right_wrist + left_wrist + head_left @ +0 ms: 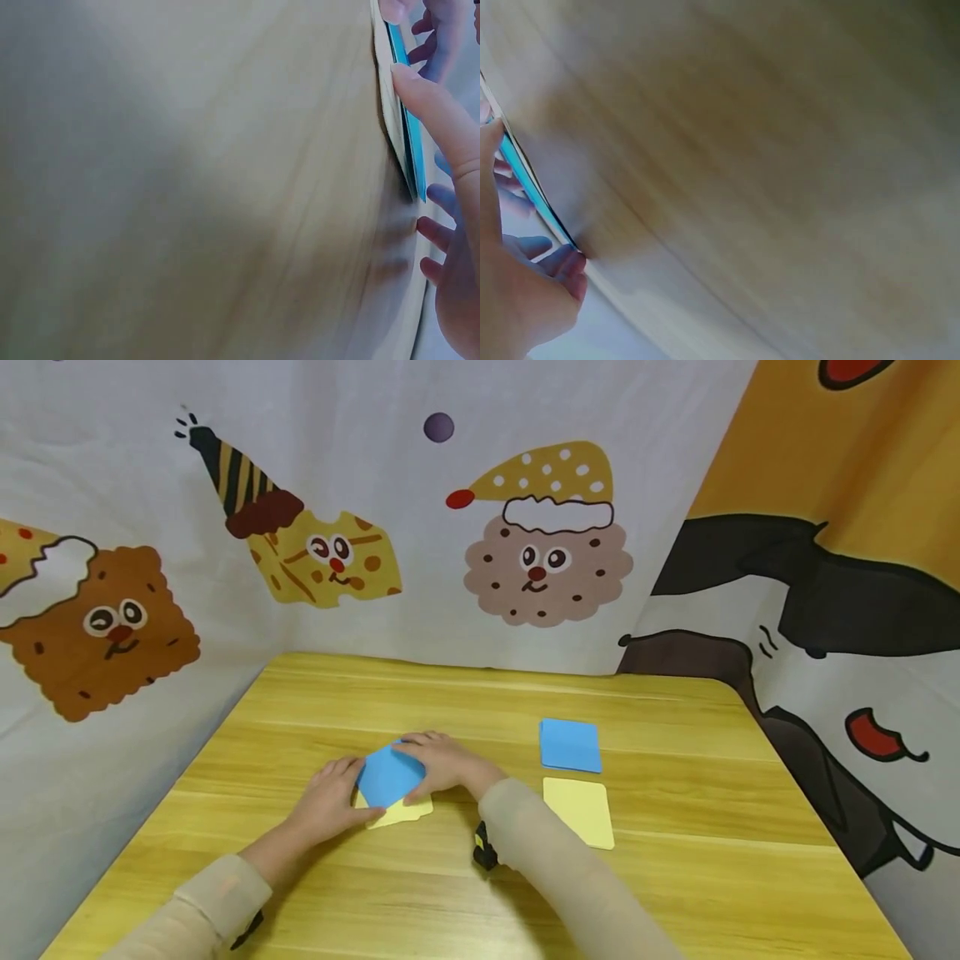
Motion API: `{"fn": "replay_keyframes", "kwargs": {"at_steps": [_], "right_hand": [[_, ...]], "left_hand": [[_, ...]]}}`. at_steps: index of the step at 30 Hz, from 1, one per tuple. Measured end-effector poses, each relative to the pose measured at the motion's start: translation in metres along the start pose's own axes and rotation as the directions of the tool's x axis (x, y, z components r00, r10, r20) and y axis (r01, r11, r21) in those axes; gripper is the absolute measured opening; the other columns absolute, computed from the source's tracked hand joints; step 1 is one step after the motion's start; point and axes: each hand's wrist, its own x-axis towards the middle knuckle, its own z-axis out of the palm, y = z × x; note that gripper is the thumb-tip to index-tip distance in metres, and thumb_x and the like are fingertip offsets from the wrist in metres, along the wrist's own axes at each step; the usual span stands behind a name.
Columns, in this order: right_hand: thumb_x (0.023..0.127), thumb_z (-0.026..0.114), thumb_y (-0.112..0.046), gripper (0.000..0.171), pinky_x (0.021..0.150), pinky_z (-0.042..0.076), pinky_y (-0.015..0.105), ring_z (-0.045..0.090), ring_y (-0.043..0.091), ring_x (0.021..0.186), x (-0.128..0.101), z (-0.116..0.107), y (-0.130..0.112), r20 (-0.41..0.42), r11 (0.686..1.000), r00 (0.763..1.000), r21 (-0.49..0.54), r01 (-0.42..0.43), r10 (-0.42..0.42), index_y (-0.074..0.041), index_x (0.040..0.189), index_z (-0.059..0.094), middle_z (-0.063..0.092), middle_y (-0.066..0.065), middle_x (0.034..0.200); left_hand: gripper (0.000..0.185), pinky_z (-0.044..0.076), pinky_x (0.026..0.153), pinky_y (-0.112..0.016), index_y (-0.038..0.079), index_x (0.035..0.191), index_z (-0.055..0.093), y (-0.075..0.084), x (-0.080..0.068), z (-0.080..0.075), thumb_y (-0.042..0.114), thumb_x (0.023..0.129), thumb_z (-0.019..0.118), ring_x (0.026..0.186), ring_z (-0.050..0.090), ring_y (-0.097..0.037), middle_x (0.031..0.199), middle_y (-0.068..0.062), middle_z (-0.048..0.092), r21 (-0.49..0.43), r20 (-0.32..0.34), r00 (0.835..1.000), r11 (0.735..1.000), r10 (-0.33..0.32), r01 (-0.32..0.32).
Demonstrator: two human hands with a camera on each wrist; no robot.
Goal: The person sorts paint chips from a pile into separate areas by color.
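A blue paper square (390,777) lies with a corner pointing at me, overlapping yellow paper (405,812) whose near edge is stepped. My left hand (326,806) holds the blue square at its left side, thumb by the near corner and fingers at the left corner. On the other side my right hand (442,764) holds it, fingers at the far edge and thumb at the right near edge. In the right wrist view the right thumb (431,105) touches the papers' edge. The left wrist view shows the blue square (529,184) edge-on beside the left fingertips.
On the wooden table (337,893), right of the hands, a stack of blue squares (570,745) lies behind a yellow square (579,812). A cloth with cartoon prints (435,568) hangs along the table's far edge. A small black and yellow device (484,847) shows under the right wrist.
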Motion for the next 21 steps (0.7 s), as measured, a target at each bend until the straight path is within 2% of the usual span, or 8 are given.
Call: {"fn": "replay_keyframes", "kwargs": {"at_steps": [4, 11, 16, 21], "right_hand": [[0.073, 0.073, -0.061, 0.099, 0.111, 0.018, 0.05, 0.021, 0.029, 0.14, 0.0017, -0.0032, -0.0022, 0.009, 1.0, 1.0, 0.024, -0.006, 0.006, -0.026, 0.153, 0.027, 0.022, -0.001, 0.157], [0.073, 0.073, -0.062, 0.097, 0.111, 0.019, 0.048, 0.023, 0.025, 0.139, 0.0017, -0.0022, -0.0026, 0.001, 1.0, 1.0, -0.01, -0.005, 0.005, -0.026, 0.152, 0.029, 0.027, -0.002, 0.155], [0.072, 0.071, -0.065, 0.098, 0.11, 0.022, 0.046, 0.022, 0.024, 0.139, 0.0001, 0.0029, -0.002, -0.004, 1.0, 1.0, -0.014, -0.003, 0.003, -0.027, 0.152, 0.028, 0.024, -0.002, 0.155], [0.074, 0.07, -0.065, 0.098, 0.111, 0.02, 0.045, 0.022, 0.023, 0.14, -0.0013, 0.0054, -0.0001, -0.017, 1.0, 1.0, -0.01, 0.014, -0.014, -0.026, 0.152, 0.028, 0.023, 0.0, 0.156]], "left_hand": [[0.094, 0.036, 0.095, -0.06, -0.012, 0.132, 0.047, -0.0017, 0.001, -0.0006, 0.051, 0.071, 0.079, 0.117, 0.045, -0.044, 0.127, -0.028, 0.05, -0.017, 0.001, 1.0, 1.0, 0.014, -0.014], [0.092, 0.035, 0.095, -0.059, -0.01, 0.132, 0.049, -0.0056, 0.0026, -0.0008, 0.047, 0.068, 0.082, 0.118, 0.043, -0.041, 0.127, -0.024, 0.05, -0.042, 0.01, 1.0, 0.999, 0.029, -0.028], [0.092, 0.035, 0.094, -0.059, -0.01, 0.132, 0.05, -0.0073, 0.0034, -0.0015, 0.046, 0.067, 0.082, 0.117, 0.043, -0.041, 0.127, -0.024, 0.05, -0.063, 0.0, 0.999, 0.997, 0.048, -0.048], [0.091, 0.034, 0.094, -0.06, -0.011, 0.132, 0.05, -0.0095, 0.0035, -0.0027, 0.044, 0.067, 0.083, 0.116, 0.044, -0.04, 0.126, -0.024, 0.049, -0.078, -0.014, 0.998, 0.995, 0.063, -0.064]]}}
